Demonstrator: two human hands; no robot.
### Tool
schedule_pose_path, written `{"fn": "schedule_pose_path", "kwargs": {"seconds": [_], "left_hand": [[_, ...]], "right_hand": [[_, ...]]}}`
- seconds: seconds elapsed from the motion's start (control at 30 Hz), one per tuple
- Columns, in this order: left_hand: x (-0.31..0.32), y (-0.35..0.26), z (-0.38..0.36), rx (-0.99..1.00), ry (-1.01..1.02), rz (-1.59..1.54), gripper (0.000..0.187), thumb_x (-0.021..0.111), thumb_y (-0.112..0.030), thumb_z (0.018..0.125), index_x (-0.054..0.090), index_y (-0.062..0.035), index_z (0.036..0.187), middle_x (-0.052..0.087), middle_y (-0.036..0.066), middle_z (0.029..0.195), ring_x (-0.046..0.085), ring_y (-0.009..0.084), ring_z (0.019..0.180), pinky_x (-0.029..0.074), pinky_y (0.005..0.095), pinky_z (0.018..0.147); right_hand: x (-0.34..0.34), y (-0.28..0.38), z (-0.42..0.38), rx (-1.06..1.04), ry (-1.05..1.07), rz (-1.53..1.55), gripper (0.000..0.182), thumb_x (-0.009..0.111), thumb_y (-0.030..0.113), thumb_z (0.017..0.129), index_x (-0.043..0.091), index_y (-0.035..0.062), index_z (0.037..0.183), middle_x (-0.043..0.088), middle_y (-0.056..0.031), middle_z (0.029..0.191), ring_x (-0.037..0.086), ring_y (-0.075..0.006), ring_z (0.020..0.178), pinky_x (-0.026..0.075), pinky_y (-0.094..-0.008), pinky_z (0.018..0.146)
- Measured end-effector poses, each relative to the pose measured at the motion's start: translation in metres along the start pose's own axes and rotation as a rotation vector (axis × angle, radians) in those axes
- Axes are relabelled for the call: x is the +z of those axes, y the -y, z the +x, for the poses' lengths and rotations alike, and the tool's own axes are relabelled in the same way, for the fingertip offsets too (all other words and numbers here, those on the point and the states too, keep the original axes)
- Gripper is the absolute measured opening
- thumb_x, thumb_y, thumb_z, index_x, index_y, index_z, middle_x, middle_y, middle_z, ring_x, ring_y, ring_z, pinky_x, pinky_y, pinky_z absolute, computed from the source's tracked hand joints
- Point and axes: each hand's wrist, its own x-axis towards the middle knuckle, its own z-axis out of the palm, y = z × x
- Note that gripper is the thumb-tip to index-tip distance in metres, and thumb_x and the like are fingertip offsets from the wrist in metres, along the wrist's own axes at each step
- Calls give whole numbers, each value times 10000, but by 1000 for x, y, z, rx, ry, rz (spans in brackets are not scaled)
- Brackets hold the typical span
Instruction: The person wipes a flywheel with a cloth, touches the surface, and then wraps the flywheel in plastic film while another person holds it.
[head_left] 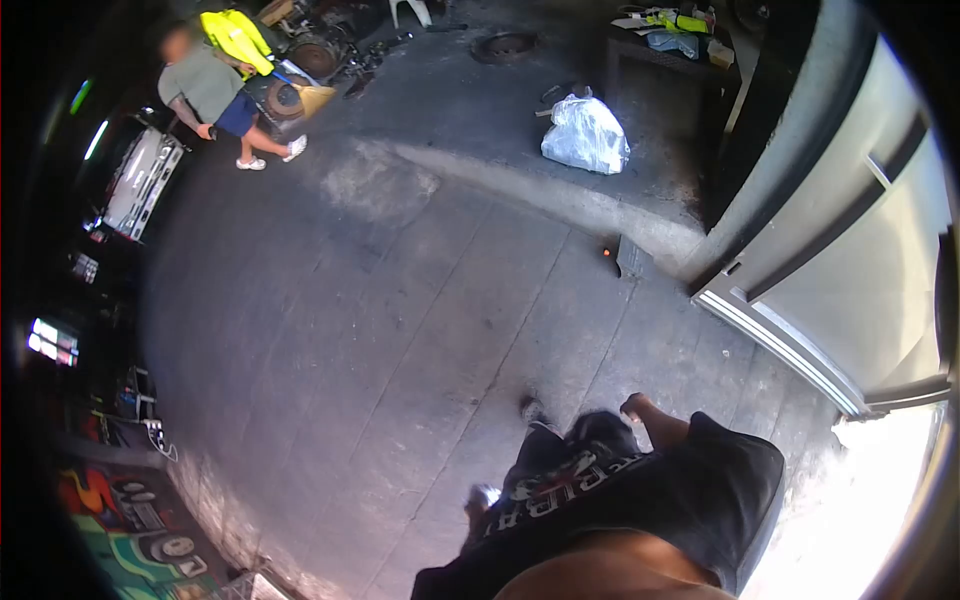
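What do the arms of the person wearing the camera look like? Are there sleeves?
The person wears a black T-shirt with big white letters printed across it. At the bottom edge there is what looks like a bare arm, with no long sleeve, watch or band showing on it. Nothing past that part of the arm is in the picture, so whether there are gloves or rings cannot be told.

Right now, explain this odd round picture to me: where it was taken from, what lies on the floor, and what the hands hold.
One camera sits on a person's head and looks forward and down, and its wide lens bends the edges. At the bottom you see the wearer's own black shirt and legs. Neither hand shows clearly, so I cannot tell whether anything is held. On the concrete floor lies a white plastic bag. At top left another person stands near a yellow vest. A large pale door fills the right side.
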Motion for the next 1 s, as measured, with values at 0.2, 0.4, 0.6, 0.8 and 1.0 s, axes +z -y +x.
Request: {"fn": "schedule_pose_path", "kwargs": {"seconds": [0.2,0.4,0.6,0.8,1.0], "left_hand": [[283,-162,227,748,-92,1256,114,501,24,803,538,-83,791,536,13,713,554,136,659,497,289,641],[501,-200,362,743,-228,1595,400,560,-117,721,607,48,1083,668,122,915,627,236,788,500,362,697],[588,-204,360,585,-491,2082,389,597,-139,754,603,63,1085,675,175,968,659,251,906,521,385,801],[611,-228,403,318,-472,1764,394,617,-169,758,612,47,1088,673,154,960,654,246,872,519,380,758],[676,-296,510,112,-420,1569,400,637,-198,763,621,30,1091,672,134,952,649,241,838,516,375,716]], "right_hand": [[-128,-15,39,458,-79,599,265,568,185,856,649,211,1108,698,-68,786,680,-223,595,565,-333,551],[-335,-57,150,456,-282,756,200,576,277,860,693,157,970,707,-68,784,692,-224,725,562,-381,636],[-763,-117,173,325,-665,353,214,624,210,741,714,124,914,697,-105,965,674,-279,875,544,-390,709],[-1095,-149,181,153,-1330,708,359,485,218,860,626,19,1124,497,-247,1308,522,-374,1171,406,-390,1005],[-1239,-97,204,78,-1346,734,553,622,268,763,533,89,1279,674,-194,987,605,-318,1030,485,-370,913]]}}
